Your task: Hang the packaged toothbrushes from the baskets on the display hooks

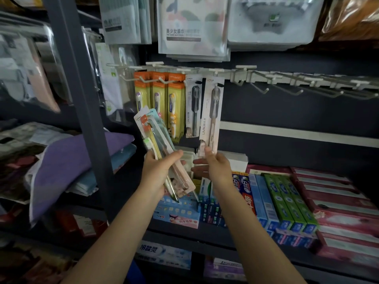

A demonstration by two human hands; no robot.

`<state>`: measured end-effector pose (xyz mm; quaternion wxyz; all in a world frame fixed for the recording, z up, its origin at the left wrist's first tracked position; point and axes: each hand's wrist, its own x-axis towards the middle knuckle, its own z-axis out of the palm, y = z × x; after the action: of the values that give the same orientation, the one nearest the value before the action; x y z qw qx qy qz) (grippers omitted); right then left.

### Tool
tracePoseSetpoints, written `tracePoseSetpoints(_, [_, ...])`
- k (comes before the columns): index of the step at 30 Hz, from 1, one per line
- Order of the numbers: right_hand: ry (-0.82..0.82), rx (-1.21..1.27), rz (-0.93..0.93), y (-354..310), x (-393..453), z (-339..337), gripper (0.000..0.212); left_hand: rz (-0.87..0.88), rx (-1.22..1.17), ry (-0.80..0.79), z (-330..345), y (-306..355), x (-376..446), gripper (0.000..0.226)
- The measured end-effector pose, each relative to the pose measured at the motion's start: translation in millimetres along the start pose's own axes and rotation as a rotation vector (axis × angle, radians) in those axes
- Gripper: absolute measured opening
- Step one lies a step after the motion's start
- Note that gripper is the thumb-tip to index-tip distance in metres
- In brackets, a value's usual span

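Observation:
My left hand (pixel 162 169) grips a fanned bundle of packaged toothbrushes (pixel 158 140) below the hook rail. My right hand (pixel 215 162) pinches the bottom of a pale pink packaged toothbrush (pixel 212 113) whose top is up at a white display hook (pixel 215 73). Left of it hang a dark grey toothbrush pack (pixel 193 105) and three orange-and-yellow packs (pixel 160 99). To the right, several display hooks (pixel 291 89) on the rail are bare. No basket is in view.
Boxed toothpaste (pixel 287 201) lines the shelf under my right arm. Large packets (pixel 192 27) hang above the rail. A dark upright post (pixel 82 99) stands to the left, with folded purple and blue towels (pixel 71 160) beyond it.

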<state>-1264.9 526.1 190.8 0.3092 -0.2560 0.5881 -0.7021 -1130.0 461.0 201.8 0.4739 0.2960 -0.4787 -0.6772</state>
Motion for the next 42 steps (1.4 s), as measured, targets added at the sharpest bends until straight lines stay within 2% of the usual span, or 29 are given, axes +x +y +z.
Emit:
tracePoseSetpoints(4, [0.02,0.048,0.105,-11,16,3,0.053,-0.012,0.011,-0.004,-1,1,0,0.041])
tracePoseSetpoints(8, [0.024,-0.076,0.199,-3,3,-3,0.042,-0.02,0.019,-0.018,-7,1,0,0.047])
tracePoseSetpoints(11, [-0.106,-0.105,0.092,6,-26,-2,0.036,-0.005,0.045,-0.025,-11,0,-1,0.05])
tracePoseSetpoints(13, [-0.284,-0.183,-0.048,6,-48,1,0.034,0.007,0.065,-0.017,-11,0,-3,0.052])
tracePoseSetpoints(15, [-0.362,-0.296,-0.196,10,-60,8,0.03,0.009,0.058,-0.003,-11,-1,-4,0.05])
tracePoseSetpoints(18, [-0.25,-0.424,-0.318,15,-66,16,0.027,0.007,0.066,0.028,-11,-1,-7,0.048])
tracePoseSetpoints(26, [-0.209,-0.203,-0.299,16,-72,20,0.002,-0.035,0.071,-0.086,-35,10,-21,0.052])
tracePoseSetpoints(30, [-0.203,-0.114,-0.248,18,-74,23,0.013,-0.043,0.087,-0.074,-42,13,-24,0.043])
tracePoseSetpoints(35, [-0.201,-0.07,-0.219,21,-80,17,0.015,-0.005,0.132,-0.065,-41,13,-26,0.039])
tracePoseSetpoints(42, [-0.068,0.009,-0.202,18,-77,3,0.023,-0.009,0.152,-0.108,-27,6,-27,0.041])
